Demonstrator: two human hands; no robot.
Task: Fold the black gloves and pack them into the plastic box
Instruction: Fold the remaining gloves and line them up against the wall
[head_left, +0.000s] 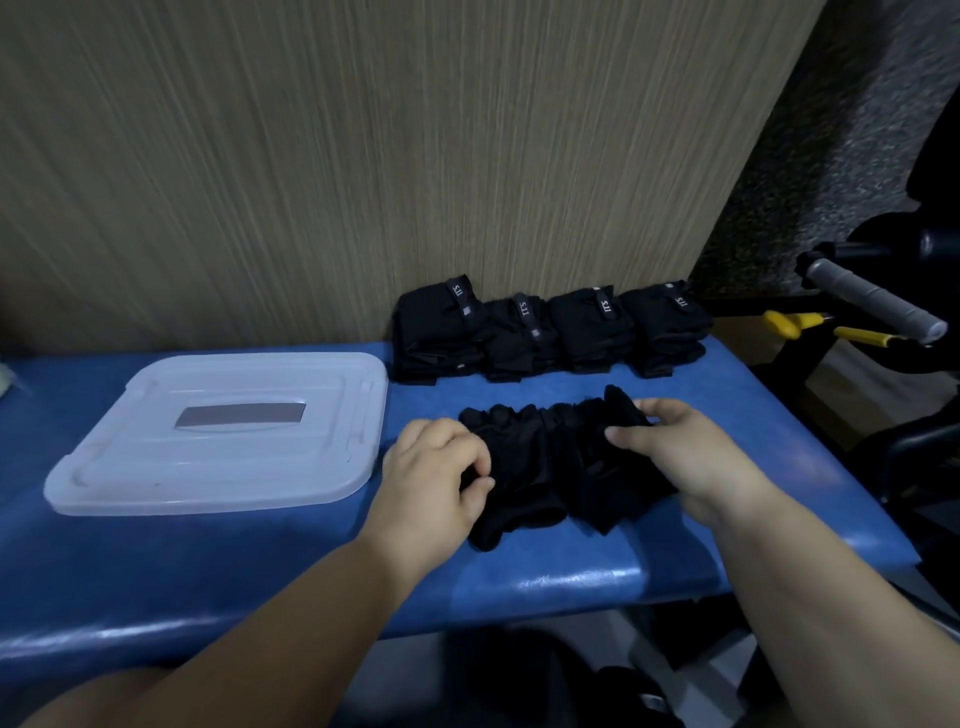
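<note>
Head view: a blue padded bench (519, 571) stands against a striped wall. The left hand (434, 475) and right hand (685, 457) pinch the black gloves (550, 467) with curled fingers. Folding appears under way; next, double the pair over. The plastic box (218, 431) lies lidded at left, beside the folded stacks (550, 330).

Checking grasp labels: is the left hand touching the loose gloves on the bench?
Touching. The head view shows the left hand with fingers curled onto the black fabric at the left edge of the loose gloves, no gap.
</note>
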